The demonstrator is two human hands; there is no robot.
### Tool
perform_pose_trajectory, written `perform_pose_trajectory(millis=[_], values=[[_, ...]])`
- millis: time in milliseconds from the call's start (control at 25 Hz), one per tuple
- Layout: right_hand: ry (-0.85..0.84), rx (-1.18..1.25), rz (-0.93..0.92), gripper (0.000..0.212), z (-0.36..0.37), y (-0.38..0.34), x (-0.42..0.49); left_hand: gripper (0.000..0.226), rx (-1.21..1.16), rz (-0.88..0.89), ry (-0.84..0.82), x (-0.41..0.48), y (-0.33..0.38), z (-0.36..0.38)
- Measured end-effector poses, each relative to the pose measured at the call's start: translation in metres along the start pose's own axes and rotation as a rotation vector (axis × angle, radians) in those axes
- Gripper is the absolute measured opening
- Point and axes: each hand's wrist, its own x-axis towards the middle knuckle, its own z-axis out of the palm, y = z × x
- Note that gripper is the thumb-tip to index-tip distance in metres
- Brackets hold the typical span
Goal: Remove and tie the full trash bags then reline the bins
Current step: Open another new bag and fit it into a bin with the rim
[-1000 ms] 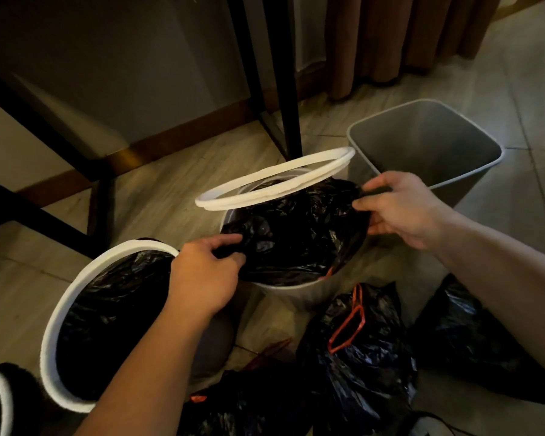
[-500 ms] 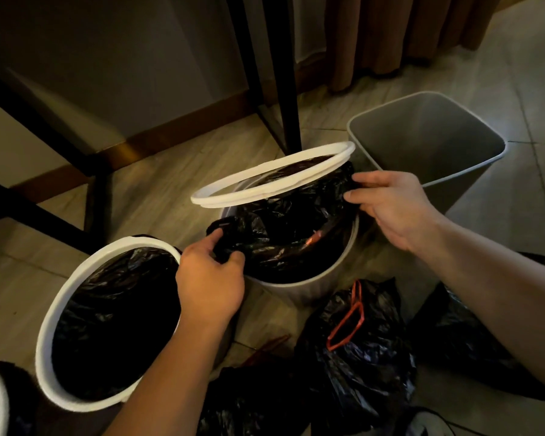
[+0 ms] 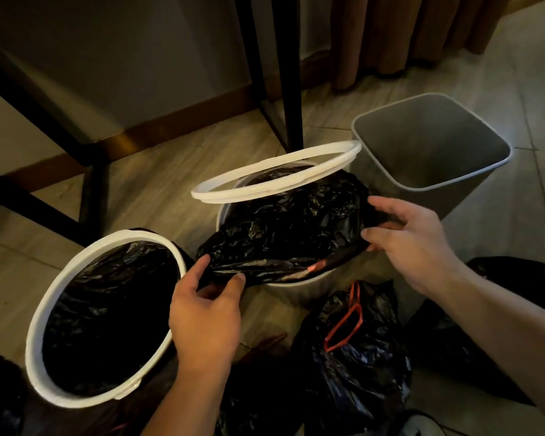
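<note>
Fingers [image 3: 237,279] of left hand [image 3: 205,313] and right hand [image 3: 412,243] pinch the black liner [image 3: 283,234] over the round bin [image 3: 296,292]; relining, seemingly; next, hem over rim, ring [image 3: 274,177] down.

I was in a furnished indoor room, perhaps a home or hotel bedroom. Pale floor tiles [image 3: 516,73], a grey wall [image 3: 139,58] with a wooden skirting board [image 3: 186,121], long brown curtains [image 3: 406,33], black metal furniture legs [image 3: 291,73], small waste bins [image 3: 422,130] and black trash bags [image 3: 353,357] showed it.
</note>
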Motion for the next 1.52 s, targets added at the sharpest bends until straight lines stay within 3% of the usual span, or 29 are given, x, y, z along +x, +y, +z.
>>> perform_pose_trajectory(millis=[200, 320, 480, 640, 760, 840, 920, 1000, 1120, 1240, 1360, 1520], values=[[-0.048, 0.202, 0.041, 0.072, -0.002, 0.018, -0.007, 0.064, -0.045, 0.078, -0.081, -0.004, -0.014, 0.002], [-0.027, 0.266, 0.028, 0.056, -0.006, 0.026, -0.005, 0.088, 0.137, 0.192, -0.184, -0.009, -0.024, 0.001], [0.002, 0.239, 0.049, 0.047, 0.000, 0.036, -0.002, 0.100, 0.113, 0.139, -0.216, -0.010, -0.031, 0.006], [0.073, 0.207, 0.108, 0.028, 0.012, 0.037, 0.005, 0.094, 0.130, 0.132, -0.223, 0.004, -0.028, 0.008], [0.173, 0.142, 0.181, 0.026, 0.015, 0.033, 0.012, 0.084, -0.068, -0.015, -0.229, 0.008, -0.019, 0.013], [0.219, 0.096, 0.120, 0.031, 0.015, 0.020, 0.015, 0.070, -0.224, -0.120, -0.183, 0.007, -0.007, 0.013], [0.149, 0.096, -0.030, 0.039, 0.015, 0.002, 0.020, 0.050, -0.196, -0.081, -0.120, 0.012, 0.006, 0.009], [0.024, 0.026, -0.180, 0.041, 0.021, -0.016, 0.031, 0.032, -0.007, 0.035, -0.081, 0.025, 0.024, 0.008], [-0.069, -0.272, -0.272, 0.028, 0.030, -0.040, 0.054, 0.022, 0.417, 0.238, -0.132, 0.055, 0.054, 0.016], [-0.125, -0.406, -0.204, 0.023, 0.034, -0.056, 0.072, 0.024, 0.743, 0.430, -0.243, 0.084, 0.069, 0.031], [-0.149, -0.575, -0.265, 0.025, 0.035, -0.062, 0.087, 0.029, 0.978, 0.555, -0.298, 0.108, 0.074, 0.043], [-0.171, -0.652, -0.324, 0.039, 0.040, -0.068, 0.098, 0.050, 1.239, 0.563, -0.448, 0.128, 0.075, 0.059]])
